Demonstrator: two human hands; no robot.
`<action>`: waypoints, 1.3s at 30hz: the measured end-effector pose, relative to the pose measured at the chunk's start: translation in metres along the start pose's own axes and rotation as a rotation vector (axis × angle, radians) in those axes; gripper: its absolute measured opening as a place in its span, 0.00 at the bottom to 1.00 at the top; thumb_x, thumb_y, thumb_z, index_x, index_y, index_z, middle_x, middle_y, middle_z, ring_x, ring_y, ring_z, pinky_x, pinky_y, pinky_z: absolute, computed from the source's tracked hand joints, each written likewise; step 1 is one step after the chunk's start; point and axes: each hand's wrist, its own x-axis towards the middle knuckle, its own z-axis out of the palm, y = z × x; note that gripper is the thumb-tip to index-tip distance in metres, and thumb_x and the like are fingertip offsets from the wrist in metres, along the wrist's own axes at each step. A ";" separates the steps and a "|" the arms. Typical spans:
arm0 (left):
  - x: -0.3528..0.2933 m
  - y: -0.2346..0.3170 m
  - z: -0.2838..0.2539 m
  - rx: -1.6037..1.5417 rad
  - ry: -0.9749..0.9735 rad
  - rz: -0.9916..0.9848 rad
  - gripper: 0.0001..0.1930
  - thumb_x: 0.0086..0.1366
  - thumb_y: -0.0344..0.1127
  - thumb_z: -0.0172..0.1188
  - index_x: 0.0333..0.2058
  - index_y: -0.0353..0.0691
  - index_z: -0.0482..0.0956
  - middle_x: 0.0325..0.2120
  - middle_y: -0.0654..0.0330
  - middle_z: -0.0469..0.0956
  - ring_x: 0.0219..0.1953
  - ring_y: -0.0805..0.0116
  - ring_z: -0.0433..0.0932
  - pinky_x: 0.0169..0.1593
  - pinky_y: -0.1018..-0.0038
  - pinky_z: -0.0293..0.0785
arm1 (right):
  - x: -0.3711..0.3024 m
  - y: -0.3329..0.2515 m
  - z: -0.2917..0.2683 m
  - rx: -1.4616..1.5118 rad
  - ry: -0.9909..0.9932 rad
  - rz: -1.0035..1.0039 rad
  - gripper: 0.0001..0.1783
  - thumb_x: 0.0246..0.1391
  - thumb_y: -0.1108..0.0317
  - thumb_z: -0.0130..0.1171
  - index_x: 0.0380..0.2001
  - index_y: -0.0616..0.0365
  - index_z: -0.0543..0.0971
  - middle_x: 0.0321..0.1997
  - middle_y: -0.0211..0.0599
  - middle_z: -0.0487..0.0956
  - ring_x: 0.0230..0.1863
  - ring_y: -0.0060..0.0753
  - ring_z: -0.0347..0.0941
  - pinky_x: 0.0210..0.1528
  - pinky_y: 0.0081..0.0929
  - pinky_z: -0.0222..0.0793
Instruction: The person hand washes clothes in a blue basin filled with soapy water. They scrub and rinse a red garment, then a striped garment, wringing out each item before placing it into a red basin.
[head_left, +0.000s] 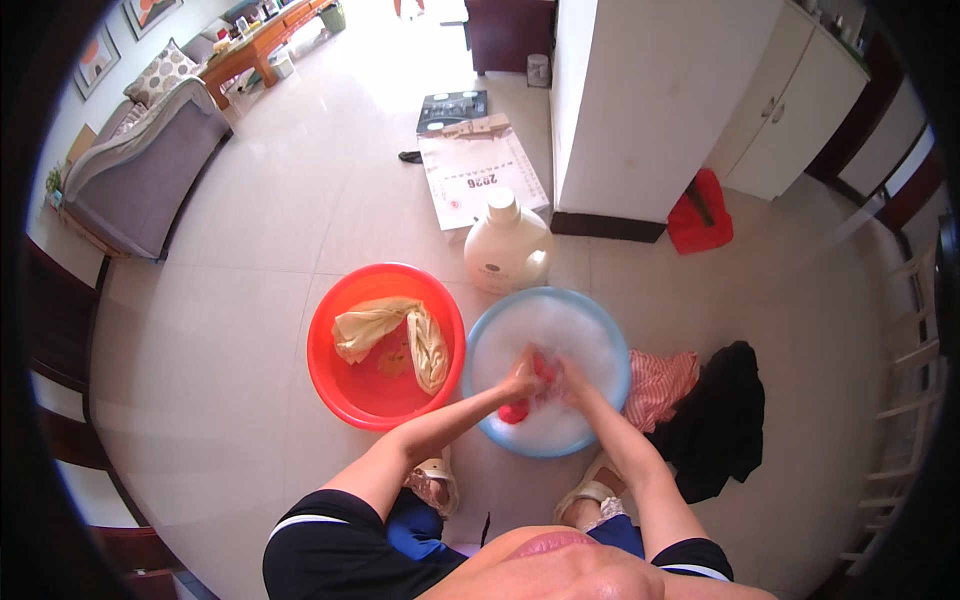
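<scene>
A light blue basin full of white suds stands on the floor in front of me. My left hand is closed round a wet red cloth, part of which hangs below it into the foam. Close beside it, my right hand grips the same cloth from the other side; foam and blur partly hide its fingers. Left of this basin, nearly touching it, is a red basin with a twisted pale yellow garment lying in water. A large cream detergent bottle stands upright just behind both basins.
A red-and-white striped garment and a black garment lie on the floor right of the blue basin. Behind the bottle are a flat cardboard box and a black scale. A white pillar rises at the back right, a grey sofa far left.
</scene>
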 end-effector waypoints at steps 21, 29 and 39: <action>-0.033 0.048 0.011 0.608 0.080 0.852 0.10 0.52 0.39 0.61 0.26 0.40 0.73 0.24 0.54 0.73 0.26 0.59 0.77 0.24 0.65 0.71 | 0.042 0.034 -0.023 0.273 -0.307 -0.088 0.17 0.58 0.57 0.48 0.45 0.55 0.71 0.41 0.41 0.76 0.41 0.39 0.74 0.43 0.39 0.72; -0.024 0.039 0.012 0.654 0.033 0.857 0.09 0.55 0.37 0.57 0.21 0.40 0.73 0.23 0.53 0.73 0.20 0.59 0.76 0.23 0.69 0.72 | 0.028 0.030 -0.014 0.233 -0.234 -0.035 0.18 0.57 0.56 0.50 0.45 0.55 0.71 0.41 0.42 0.76 0.40 0.41 0.74 0.42 0.42 0.72; 0.030 0.005 -0.009 0.146 -0.225 -0.127 0.19 0.59 0.50 0.58 0.27 0.37 0.78 0.29 0.51 0.79 0.29 0.59 0.78 0.36 0.65 0.73 | 0.018 0.026 -0.019 0.240 -0.042 0.039 0.19 0.56 0.55 0.53 0.44 0.56 0.71 0.41 0.43 0.76 0.40 0.43 0.75 0.41 0.46 0.72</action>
